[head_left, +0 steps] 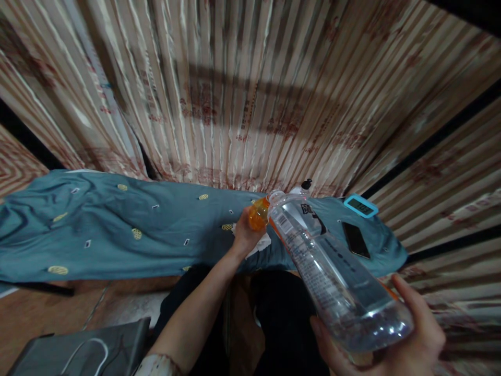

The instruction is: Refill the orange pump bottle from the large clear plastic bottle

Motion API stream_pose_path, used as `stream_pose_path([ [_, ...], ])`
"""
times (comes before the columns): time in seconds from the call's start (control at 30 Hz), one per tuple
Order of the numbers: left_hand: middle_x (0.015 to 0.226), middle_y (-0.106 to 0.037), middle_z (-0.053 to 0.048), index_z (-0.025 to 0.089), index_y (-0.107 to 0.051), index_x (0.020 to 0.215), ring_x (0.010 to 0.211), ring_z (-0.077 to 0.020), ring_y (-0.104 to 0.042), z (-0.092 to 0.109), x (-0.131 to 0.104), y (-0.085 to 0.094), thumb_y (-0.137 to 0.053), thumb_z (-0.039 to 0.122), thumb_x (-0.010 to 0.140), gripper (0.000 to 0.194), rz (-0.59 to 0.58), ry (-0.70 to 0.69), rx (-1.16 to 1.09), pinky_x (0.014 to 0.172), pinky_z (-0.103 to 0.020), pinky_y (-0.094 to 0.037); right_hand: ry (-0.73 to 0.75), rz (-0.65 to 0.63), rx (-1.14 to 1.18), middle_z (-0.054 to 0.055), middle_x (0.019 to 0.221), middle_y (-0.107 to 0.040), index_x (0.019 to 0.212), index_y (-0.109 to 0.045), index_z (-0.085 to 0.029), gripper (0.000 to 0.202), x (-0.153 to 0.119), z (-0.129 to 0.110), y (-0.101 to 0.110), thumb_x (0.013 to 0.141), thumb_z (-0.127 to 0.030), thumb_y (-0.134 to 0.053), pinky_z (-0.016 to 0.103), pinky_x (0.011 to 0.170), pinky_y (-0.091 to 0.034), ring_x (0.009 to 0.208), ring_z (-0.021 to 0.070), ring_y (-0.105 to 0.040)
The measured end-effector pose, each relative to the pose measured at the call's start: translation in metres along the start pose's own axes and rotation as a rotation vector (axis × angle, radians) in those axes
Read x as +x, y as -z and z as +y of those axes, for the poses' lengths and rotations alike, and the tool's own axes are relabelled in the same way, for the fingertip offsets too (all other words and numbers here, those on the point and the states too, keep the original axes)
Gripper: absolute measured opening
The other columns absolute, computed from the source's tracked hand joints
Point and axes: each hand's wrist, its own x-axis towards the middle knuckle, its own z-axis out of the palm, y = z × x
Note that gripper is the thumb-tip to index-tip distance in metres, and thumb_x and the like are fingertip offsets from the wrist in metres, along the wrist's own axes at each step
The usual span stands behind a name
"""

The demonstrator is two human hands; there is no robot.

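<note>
A large clear bottle (332, 271) with a printed label is tilted, its mouth toward the middle and its base toward the lower right. My right hand (410, 334) grips it around the base. My left hand (248, 232) is wrapped round a small orange translucent container (258, 214), which is right beside the bottle's mouth; whether they touch is unclear. Under my left hand a crumpled white tissue (263, 244) lies on the teal cloth (168, 224). Behind the bottle's neck shows a black pump top (306, 184), its body mostly hidden.
A blue-framed digital clock (360, 207) and a dark phone (356, 240) lie on the cloth at the right. Patterned curtains (235, 104) hang behind, with black bars at both sides. A grey box (86, 350) with a white cable stands at the lower left.
</note>
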Motion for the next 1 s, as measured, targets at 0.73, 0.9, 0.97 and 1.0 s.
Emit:
stream_pose_path([
  [0.73,0.101,-0.075,-0.002,0.025,-0.059,0.109,0.089,-0.0226,-0.072,-0.004,0.0,0.0,-0.087,0.025,0.07,0.048,0.004,-0.06,0.147,0.082,-0.036,-0.06,-0.008,0.015,0.005,0.014,0.116,-0.057,0.161,-0.039,-0.02,0.119,-0.002,-0.008,-0.001,0.065,-0.075,-0.084,0.071,0.108,-0.041,0.129,0.0517,-0.054],
  [0.9,0.095,-0.074,0.001,0.026,-0.062,0.105,0.085,-0.021,-0.072,-0.002,-0.001,0.0,-0.09,0.026,0.069,0.046,0.025,-0.055,0.126,0.079,-0.034,-0.06,-0.061,0.011,0.023,0.021,0.148,-0.046,0.161,-0.04,-0.023,0.119,-0.003,-0.008,-0.002,0.063,-0.072,-0.086,0.067,0.107,-0.044,0.127,0.0502,-0.056],
  [0.97,0.095,-0.074,0.0,0.025,-0.062,0.105,0.087,-0.0222,-0.072,0.002,-0.001,0.001,-0.09,0.025,0.068,0.046,0.021,-0.046,0.131,0.081,-0.036,-0.06,-0.088,0.009,0.031,0.021,0.148,-0.048,0.161,-0.04,-0.023,0.12,-0.004,-0.01,-0.002,0.062,-0.071,-0.087,0.066,0.104,-0.046,0.125,0.0505,-0.058],
  [1.0,0.096,-0.075,0.0,0.025,-0.062,0.105,0.087,-0.0226,-0.073,0.004,-0.001,0.001,-0.09,0.025,0.068,0.046,0.02,-0.037,0.141,0.082,-0.036,-0.06,-0.102,0.01,0.038,0.021,0.146,-0.05,0.161,-0.04,-0.023,0.12,-0.004,-0.011,-0.001,0.062,-0.071,-0.087,0.066,0.103,-0.047,0.124,0.0506,-0.058],
])
